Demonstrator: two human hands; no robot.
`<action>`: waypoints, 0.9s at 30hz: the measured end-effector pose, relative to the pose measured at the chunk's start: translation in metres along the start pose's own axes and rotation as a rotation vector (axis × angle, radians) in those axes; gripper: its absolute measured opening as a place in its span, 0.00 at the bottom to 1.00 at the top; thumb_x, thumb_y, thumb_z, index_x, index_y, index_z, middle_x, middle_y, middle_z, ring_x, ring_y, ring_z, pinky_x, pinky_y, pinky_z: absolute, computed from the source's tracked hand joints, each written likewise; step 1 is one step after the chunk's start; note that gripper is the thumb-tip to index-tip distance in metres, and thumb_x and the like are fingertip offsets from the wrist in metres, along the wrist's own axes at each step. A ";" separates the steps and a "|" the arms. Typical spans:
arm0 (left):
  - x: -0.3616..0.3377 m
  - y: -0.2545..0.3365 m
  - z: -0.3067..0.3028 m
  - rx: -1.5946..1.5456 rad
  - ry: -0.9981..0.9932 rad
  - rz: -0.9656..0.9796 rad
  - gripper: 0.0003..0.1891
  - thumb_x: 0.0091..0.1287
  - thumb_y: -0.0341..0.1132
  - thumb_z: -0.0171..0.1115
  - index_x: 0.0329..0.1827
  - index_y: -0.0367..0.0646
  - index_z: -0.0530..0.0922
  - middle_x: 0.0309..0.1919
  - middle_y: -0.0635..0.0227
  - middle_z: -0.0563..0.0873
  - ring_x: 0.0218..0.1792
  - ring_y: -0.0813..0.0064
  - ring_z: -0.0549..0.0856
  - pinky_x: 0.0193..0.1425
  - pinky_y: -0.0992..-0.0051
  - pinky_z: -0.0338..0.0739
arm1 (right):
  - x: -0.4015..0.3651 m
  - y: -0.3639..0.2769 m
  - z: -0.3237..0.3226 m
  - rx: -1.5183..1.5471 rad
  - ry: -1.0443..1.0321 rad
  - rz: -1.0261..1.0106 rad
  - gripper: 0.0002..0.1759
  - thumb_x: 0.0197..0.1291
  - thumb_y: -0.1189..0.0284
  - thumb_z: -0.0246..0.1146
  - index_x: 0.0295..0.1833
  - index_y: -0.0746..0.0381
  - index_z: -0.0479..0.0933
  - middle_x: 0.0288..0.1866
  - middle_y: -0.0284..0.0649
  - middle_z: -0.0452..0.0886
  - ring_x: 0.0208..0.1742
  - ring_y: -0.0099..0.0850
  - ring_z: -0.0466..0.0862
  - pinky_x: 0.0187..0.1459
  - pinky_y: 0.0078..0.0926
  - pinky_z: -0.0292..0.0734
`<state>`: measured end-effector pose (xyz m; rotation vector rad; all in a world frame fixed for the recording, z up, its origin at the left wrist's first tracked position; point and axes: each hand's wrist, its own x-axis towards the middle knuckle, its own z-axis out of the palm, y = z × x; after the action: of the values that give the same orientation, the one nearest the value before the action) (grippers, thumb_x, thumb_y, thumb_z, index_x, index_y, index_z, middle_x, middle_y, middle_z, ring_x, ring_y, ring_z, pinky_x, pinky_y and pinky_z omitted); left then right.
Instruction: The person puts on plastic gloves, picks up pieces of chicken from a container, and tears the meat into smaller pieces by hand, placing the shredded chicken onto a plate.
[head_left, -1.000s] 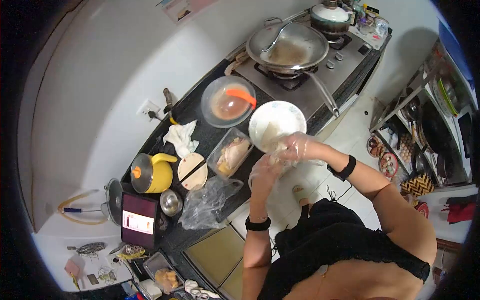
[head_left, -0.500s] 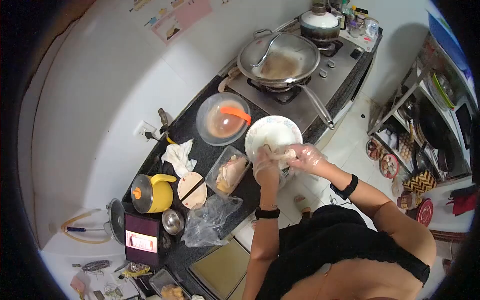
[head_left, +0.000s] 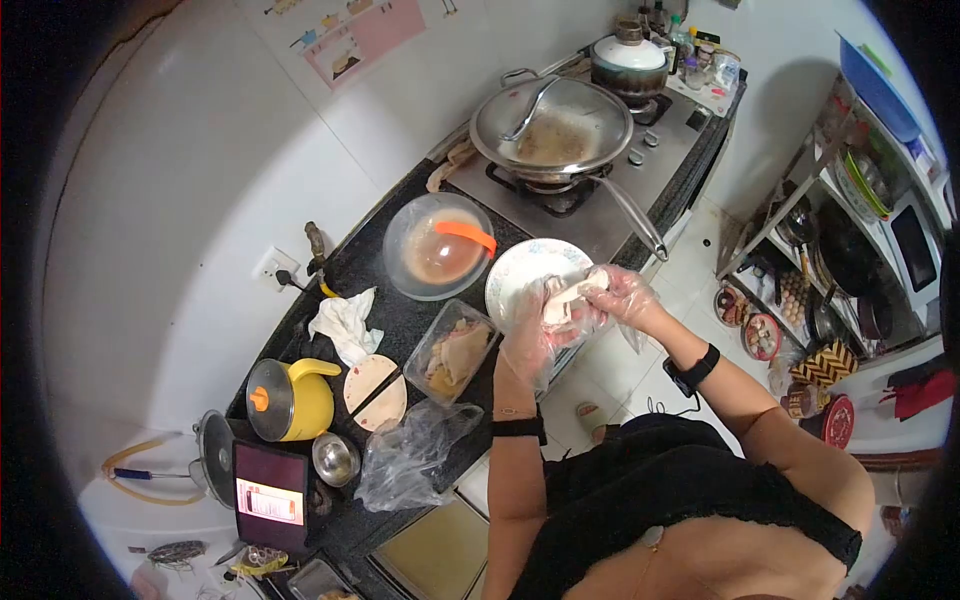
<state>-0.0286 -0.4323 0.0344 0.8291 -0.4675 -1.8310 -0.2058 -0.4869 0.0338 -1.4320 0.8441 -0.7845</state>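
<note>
Both my hands wear clear plastic gloves and meet over the near edge of a white plate with a floral rim [head_left: 515, 268]. A pale, whitish strip-like piece [head_left: 572, 303] lies between them; its kind I cannot make out. My left hand [head_left: 530, 345] is turned palm up with fingers curled around the piece from below. My right hand [head_left: 625, 297] pinches its upper right end. Left of the plate stands a clear plastic tray [head_left: 422, 366] holding raw, pale meat [head_left: 458, 358].
A translucent bowl with an orange strip [head_left: 405, 275] stands behind the tray. Nearby are a white cloth [head_left: 345, 325], chopsticks on a round board [head_left: 365, 375], a yellow pot [head_left: 310, 405], and a plastic bag [head_left: 415, 460]. A lidded pan [head_left: 555, 125] sits on the stove, its handle [head_left: 635, 220] jutting out.
My left hand has rolled palm up, and the pale piece now shows more fully between my hands. Both hands sit slightly nearer the plate's right edge. The view has shifted a little.
</note>
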 end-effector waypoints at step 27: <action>0.017 -0.011 -0.048 -0.381 0.239 0.450 0.19 0.65 0.28 0.47 0.60 0.40 0.63 0.50 0.64 0.73 0.50 0.72 0.73 0.57 0.71 0.71 | -0.032 -0.022 0.004 0.038 0.119 -0.140 0.13 0.55 0.74 0.59 0.46 0.66 0.72 0.32 0.33 0.78 0.30 0.19 0.77 0.31 0.16 0.74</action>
<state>-0.0050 -0.4411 -0.0116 0.6086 -0.1265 -1.3270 -0.2179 -0.4570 0.0566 -1.4326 0.8211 -0.9951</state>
